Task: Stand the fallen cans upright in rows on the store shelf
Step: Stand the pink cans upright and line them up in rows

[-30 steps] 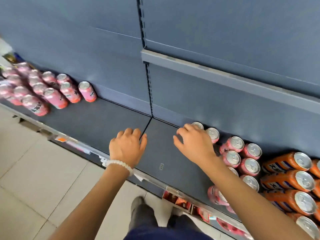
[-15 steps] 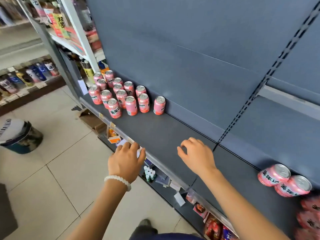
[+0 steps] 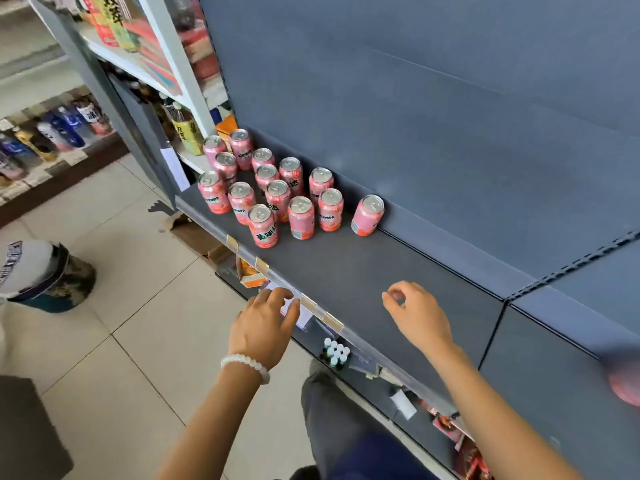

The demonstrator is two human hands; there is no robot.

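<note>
Down at the right edge, a pink blur (image 3: 627, 384) is cut off, too smeared to identify. Upright pink cans (image 3: 277, 188) cluster at the shelf's (image 3: 363, 271) far left end, one can (image 3: 367, 215) standing apart beside them. Both hands are empty and well short of them: left hand (image 3: 265, 329) with loosely extended fingers (image 3: 277, 296) at the shelf's front rail, right hand (image 3: 417, 317) with loosely curled fingers over the bare shelf.

head view | looks forward and steeply down-left | near the shelf (image 3: 363, 271) front, over both forearms
</note>
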